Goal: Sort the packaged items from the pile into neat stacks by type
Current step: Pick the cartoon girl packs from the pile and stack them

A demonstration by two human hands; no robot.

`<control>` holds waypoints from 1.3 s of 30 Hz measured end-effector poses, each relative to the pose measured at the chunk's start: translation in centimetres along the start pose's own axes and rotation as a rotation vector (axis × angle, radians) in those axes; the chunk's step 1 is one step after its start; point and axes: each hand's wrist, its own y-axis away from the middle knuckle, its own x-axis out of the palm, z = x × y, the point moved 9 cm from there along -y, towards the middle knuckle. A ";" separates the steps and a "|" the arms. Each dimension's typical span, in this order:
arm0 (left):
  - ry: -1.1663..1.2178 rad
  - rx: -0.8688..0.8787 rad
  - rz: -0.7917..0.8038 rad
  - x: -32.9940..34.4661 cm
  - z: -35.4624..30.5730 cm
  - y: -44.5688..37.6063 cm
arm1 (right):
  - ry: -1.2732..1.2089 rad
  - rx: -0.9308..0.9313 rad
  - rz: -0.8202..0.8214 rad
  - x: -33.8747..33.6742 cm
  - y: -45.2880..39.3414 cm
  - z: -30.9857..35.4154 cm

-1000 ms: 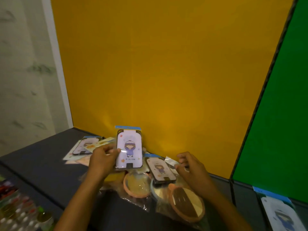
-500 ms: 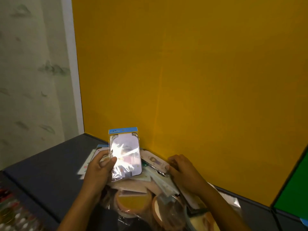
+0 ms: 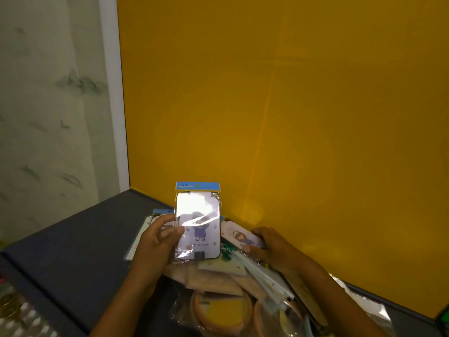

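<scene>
My left hand (image 3: 158, 242) holds a packaged card mirror (image 3: 198, 227) upright by its left edge; it has a blue header, a cartoon girl print and glare on its plastic. My right hand (image 3: 272, 246) grips a second cartoon-print package (image 3: 239, 235) lying tilted on the pile, thumb under its near edge. The pile (image 3: 233, 276) of clear-bagged items lies below both hands, with round orange-rimmed mirrors (image 3: 213, 310) at its near side. More flat packages (image 3: 155, 215) lie behind my left hand, mostly hidden.
A dark table (image 3: 73, 249) carries everything. A yellow panel (image 3: 291, 117) stands right behind the pile. A green panel corner (image 3: 444, 317) shows at the lower right. Small colourful items (image 3: 14, 312) sit at the lower left, off the table's edge.
My view has swung left, so the green panel has almost left the frame. My left hand has raised its package slightly. My right hand has reached forward and closed on the second cartoon-print package.
</scene>
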 end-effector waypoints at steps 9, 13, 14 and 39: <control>-0.080 0.001 0.014 -0.5 0.7 -1.4 | 0.043 -0.028 -0.045 -1.7 -0.8 1.4; -0.080 -0.001 0.016 -0.5 0.6 -1.6 | -0.018 -0.005 -0.083 -3.8 0.1 1.9; -0.077 -0.004 0.018 -0.4 0.6 -1.5 | -0.048 0.008 -0.084 -4.1 0.4 1.8; 0.140 -0.053 0.219 19.0 -4.2 13.3 | -0.727 0.110 -0.535 -17.4 28.4 -13.1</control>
